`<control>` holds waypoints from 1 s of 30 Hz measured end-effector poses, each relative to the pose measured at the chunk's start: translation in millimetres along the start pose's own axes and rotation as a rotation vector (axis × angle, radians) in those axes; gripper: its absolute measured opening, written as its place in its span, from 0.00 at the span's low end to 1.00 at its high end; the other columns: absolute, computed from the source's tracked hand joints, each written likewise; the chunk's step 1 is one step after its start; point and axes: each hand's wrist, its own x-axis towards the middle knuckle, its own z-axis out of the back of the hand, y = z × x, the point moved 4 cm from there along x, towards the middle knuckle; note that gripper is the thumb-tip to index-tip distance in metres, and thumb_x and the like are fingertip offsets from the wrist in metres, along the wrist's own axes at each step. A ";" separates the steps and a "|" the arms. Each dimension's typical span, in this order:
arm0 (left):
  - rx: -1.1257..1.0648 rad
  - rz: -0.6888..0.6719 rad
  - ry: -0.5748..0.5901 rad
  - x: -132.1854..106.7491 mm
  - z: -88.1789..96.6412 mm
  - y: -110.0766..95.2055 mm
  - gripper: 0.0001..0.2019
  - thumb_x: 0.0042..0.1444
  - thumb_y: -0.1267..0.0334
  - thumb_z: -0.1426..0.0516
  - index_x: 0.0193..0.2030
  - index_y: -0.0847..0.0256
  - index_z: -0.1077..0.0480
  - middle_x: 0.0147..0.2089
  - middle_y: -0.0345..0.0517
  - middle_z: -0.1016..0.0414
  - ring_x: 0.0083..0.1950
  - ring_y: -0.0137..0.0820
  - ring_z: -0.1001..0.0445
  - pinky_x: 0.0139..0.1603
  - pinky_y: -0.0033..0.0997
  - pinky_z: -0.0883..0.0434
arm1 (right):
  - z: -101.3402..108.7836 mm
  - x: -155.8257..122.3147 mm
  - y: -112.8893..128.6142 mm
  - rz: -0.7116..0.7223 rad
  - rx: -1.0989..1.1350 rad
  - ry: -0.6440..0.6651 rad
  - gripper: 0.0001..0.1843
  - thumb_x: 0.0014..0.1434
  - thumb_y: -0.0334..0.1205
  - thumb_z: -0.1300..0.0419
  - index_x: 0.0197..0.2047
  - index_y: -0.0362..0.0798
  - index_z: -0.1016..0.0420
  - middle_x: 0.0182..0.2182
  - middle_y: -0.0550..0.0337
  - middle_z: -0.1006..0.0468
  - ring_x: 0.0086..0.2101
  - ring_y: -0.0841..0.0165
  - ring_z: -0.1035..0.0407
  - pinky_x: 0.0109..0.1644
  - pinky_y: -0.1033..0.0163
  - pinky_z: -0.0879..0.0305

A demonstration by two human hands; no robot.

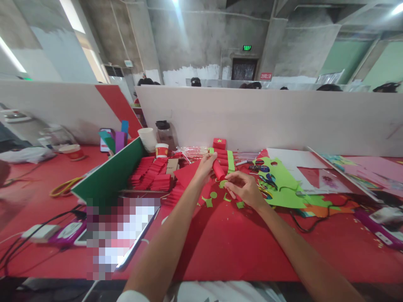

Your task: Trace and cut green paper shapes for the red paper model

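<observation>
My left hand (206, 167) is closed around the upper end of a small red paper tube (218, 169), which tilts down to the right. At the tube's lower end, my right hand (244, 188) pinches a small light-green paper piece (223, 183); whether it touches the tube I cannot tell. Below the hands lie green paper scraps (209, 202) and a round green cutout (213, 195). Just behind are several red tubes with a green paper strip (231, 161) across them, and a red box with a yellow star (219, 143).
Folded red paper pieces (147, 170) and a green board (110, 178) are at left, near a blurred tablet (132, 235). Scissors (268, 181) lie right of my hands by a cut green sheet (291, 188). A white partition (267, 119) closes the back.
</observation>
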 end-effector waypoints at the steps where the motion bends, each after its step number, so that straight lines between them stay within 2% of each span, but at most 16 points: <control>1: 0.027 -0.007 0.012 -0.7 -0.6 0.4 0.14 0.53 0.55 0.36 0.33 0.60 0.35 0.26 0.36 0.30 0.21 0.21 0.37 0.21 0.19 0.39 | 0.7 0.1 1.2 0.019 0.007 -0.028 0.05 0.59 0.41 0.34 0.37 0.49 0.23 0.27 0.62 0.20 0.26 0.68 0.25 0.32 0.64 0.26; 3: 0.065 -0.014 0.041 -2.2 -1.3 0.5 0.13 0.52 0.56 0.36 0.33 0.60 0.33 0.26 0.35 0.31 0.22 0.20 0.37 0.22 0.18 0.38 | 6.1 0.6 5.2 0.105 -0.007 -0.126 0.03 0.59 0.39 0.34 0.36 0.50 0.23 0.29 0.61 0.21 0.28 0.67 0.24 0.33 0.62 0.25; 5: 0.097 -0.010 0.062 -3.2 -1.1 0.4 0.12 0.53 0.57 0.36 0.33 0.61 0.31 0.27 0.35 0.32 0.23 0.20 0.36 0.23 0.18 0.37 | 15.4 -0.1 11.6 0.243 -0.062 -0.278 0.01 0.59 0.36 0.34 0.35 0.50 0.22 0.32 0.58 0.20 0.33 0.65 0.23 0.37 0.60 0.24; 8: 0.131 0.010 0.077 -3.9 -1.1 1.3 0.11 0.53 0.57 0.36 0.33 0.62 0.30 0.28 0.36 0.32 0.25 0.20 0.34 0.23 0.17 0.37 | 26.0 -4.0 22.0 0.451 -0.198 -0.425 0.05 0.59 0.31 0.35 0.37 0.51 0.21 0.38 0.56 0.18 0.40 0.62 0.22 0.45 0.55 0.24; 10: 0.134 0.030 0.107 -4.5 -2.7 3.5 0.11 0.53 0.58 0.36 0.32 0.62 0.30 0.26 0.36 0.33 0.24 0.20 0.35 0.23 0.17 0.36 | 27.4 -6.4 27.0 0.550 -0.285 -0.408 0.09 0.59 0.28 0.35 0.40 0.52 0.20 0.41 0.56 0.17 0.43 0.62 0.22 0.49 0.54 0.24; 13: 0.120 0.066 0.177 -5.9 -6.9 8.9 0.12 0.54 0.58 0.36 0.31 0.63 0.30 0.25 0.35 0.34 0.22 0.19 0.36 0.23 0.17 0.36 | 23.7 -10.3 30.2 0.661 -0.390 -0.308 0.15 0.59 0.25 0.37 0.46 0.53 0.20 0.45 0.56 0.17 0.45 0.63 0.22 0.51 0.55 0.23; 17: 0.076 0.095 0.230 -7.0 -10.9 16.9 0.10 0.56 0.59 0.37 0.32 0.65 0.28 0.26 0.38 0.31 0.23 0.19 0.34 0.23 0.17 0.35 | 16.5 -13.5 29.1 0.744 -0.487 -0.198 0.21 0.60 0.24 0.37 0.53 0.53 0.22 0.50 0.54 0.19 0.48 0.63 0.23 0.53 0.56 0.23; 22: 0.054 0.119 0.306 -9.8 -16.3 22.8 0.12 0.57 0.59 0.38 0.30 0.66 0.28 0.24 0.40 0.31 0.24 0.21 0.32 0.23 0.17 0.34 | 16.5 -13.3 27.5 0.775 -0.536 -0.205 0.22 0.62 0.25 0.38 0.56 0.53 0.24 0.53 0.54 0.21 0.51 0.62 0.24 0.57 0.54 0.25; 30: 0.006 0.181 0.257 -14.6 -18.8 23.5 0.12 0.55 0.59 0.36 0.30 0.66 0.28 0.22 0.39 0.32 0.22 0.20 0.34 0.21 0.17 0.34 | 20.2 -11.3 24.4 0.721 -0.555 -0.181 0.19 0.64 0.29 0.39 0.55 0.57 0.22 0.52 0.57 0.20 0.51 0.61 0.24 0.57 0.52 0.25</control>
